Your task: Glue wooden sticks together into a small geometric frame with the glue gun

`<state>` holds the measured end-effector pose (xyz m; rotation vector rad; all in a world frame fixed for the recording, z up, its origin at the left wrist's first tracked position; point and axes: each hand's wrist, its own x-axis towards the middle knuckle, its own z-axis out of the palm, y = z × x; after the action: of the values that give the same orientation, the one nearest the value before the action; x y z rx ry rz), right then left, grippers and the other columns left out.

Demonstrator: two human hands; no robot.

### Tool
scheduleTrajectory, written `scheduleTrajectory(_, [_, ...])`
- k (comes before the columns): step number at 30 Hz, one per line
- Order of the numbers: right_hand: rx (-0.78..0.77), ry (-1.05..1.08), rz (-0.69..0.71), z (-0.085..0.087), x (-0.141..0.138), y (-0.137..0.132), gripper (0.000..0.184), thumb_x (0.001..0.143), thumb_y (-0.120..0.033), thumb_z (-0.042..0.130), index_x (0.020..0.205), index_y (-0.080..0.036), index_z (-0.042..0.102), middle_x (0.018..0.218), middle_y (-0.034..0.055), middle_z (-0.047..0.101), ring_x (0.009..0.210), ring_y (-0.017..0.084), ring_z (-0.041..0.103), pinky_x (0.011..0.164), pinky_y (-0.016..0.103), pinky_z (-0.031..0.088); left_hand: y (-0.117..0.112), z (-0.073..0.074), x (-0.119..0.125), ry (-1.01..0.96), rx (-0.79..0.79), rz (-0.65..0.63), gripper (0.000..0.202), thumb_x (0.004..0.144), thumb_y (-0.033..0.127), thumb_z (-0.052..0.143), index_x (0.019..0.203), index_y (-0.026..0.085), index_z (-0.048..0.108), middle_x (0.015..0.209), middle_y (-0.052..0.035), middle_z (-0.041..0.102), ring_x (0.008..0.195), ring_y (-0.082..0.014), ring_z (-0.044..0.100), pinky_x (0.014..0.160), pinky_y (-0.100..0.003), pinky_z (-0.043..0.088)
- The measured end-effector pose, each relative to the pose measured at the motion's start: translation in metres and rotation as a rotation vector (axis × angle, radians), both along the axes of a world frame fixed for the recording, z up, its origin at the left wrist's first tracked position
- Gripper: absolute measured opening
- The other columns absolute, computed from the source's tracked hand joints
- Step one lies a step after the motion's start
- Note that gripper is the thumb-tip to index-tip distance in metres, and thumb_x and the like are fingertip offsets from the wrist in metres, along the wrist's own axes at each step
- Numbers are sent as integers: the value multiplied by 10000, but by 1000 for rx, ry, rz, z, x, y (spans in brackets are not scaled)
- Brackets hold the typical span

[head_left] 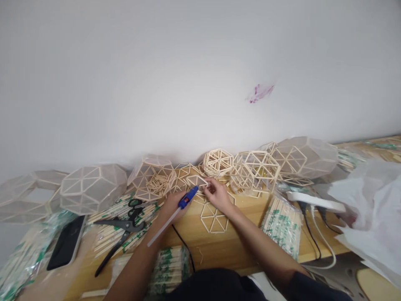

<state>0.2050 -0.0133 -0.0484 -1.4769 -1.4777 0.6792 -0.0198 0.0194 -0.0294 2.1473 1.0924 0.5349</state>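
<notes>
My left hand (pixel 171 205) is wrapped round a blue glue gun (pixel 187 197) whose clear glue stick juts back toward me. The gun's nozzle points at a small triangle of wooden sticks (pixel 196 180). My right hand (pixel 216 193) pinches that triangle at its right corner, just above the wooden table (pixel 188 230). A flat hexagon of sticks (pixel 214 217) lies on the table below my right wrist.
Several stick-frame polyhedra (pixel 218 162), some skinned with white paper (pixel 90 187), line the wall. Black scissors (pixel 122 229) and a dark phone (pixel 66 242) lie at left. Packs of wrapped sticks (pixel 282 225) lie around. A white power strip (pixel 315 201) with cables and crumpled white paper (pixel 369 209) sit at right.
</notes>
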Motion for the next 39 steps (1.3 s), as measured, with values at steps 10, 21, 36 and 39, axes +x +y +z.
scheduleTrajectory(10, [49,-14,9,9,1,-1,230,920,-296,621,1070,-180,750,760,37,754,623,176,672,632,270,548,1,-4,0,-20,20,56,162,881,297,601,745,210,619,701,-19,663,639,-161,596,630,-258,433])
scheduleTrajectory(21, [22,70,42,3,1,-2,290,946,-379,663,1131,-184,770,864,63,803,723,197,734,696,298,591,1,-2,0,-47,28,13,196,880,307,598,708,212,596,655,-15,614,609,-162,559,612,-282,418])
scheduleTrajectory(36, [67,34,127,5,1,-3,332,995,-373,631,1197,-161,787,835,60,801,658,178,687,654,277,542,1,-2,1,-136,102,-51,226,861,234,642,667,201,532,603,18,542,538,-124,485,560,-259,366])
scheduleTrajectory(39, [79,-21,131,6,2,-4,347,1021,-359,583,1226,-155,775,846,69,800,674,188,697,671,292,546,2,-2,2,-148,124,-66,215,861,218,639,672,200,537,600,18,545,531,-122,482,546,-255,366])
